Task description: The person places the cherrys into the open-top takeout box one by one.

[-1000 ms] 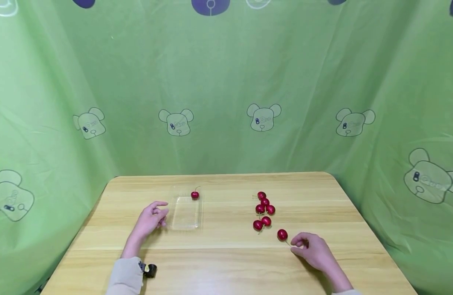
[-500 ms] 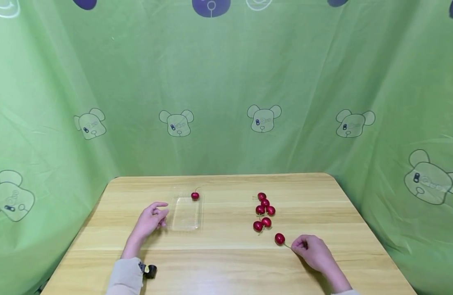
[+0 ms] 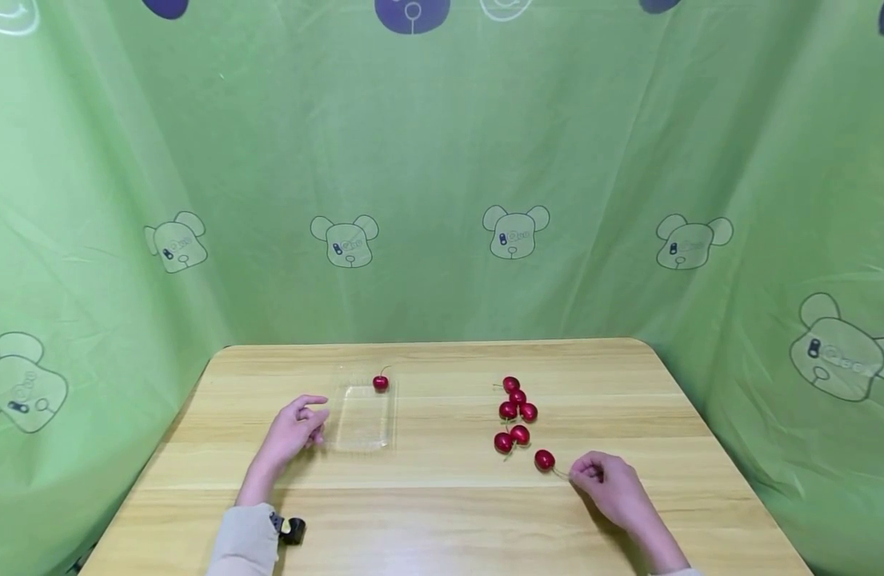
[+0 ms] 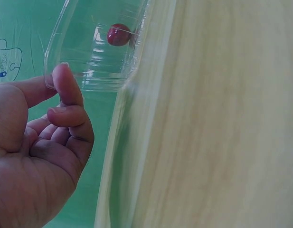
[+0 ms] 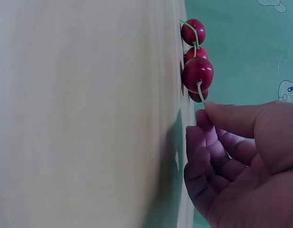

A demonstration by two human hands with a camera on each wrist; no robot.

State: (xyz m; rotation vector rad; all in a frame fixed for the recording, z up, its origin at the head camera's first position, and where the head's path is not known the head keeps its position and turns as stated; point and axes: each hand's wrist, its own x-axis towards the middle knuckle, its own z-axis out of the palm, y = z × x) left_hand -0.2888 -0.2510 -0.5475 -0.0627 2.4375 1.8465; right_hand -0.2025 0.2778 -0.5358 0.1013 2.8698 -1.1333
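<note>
A clear plastic container stands on the left part of the table, with one cherry toward its back right corner. My left hand pinches the near-left rim of the container between thumb and index finger, the other fingers loosely curled. On the right, my right hand pinches a cherry's thin stem between thumb and fingertips. That cherry hangs from the stem at or just above the table; I cannot tell if it touches. In the right wrist view the same cherry overlaps the ones behind it.
Several cherries lie in a loose group with their stems, right of the table's middle. The wooden table has rounded far corners. A green curtain with bear prints hangs around the far side and both sides.
My right thumb and fingers have come together on the cherry's stem. The cherry shifted slightly left and near, then a little back. My left hand has not moved.
</note>
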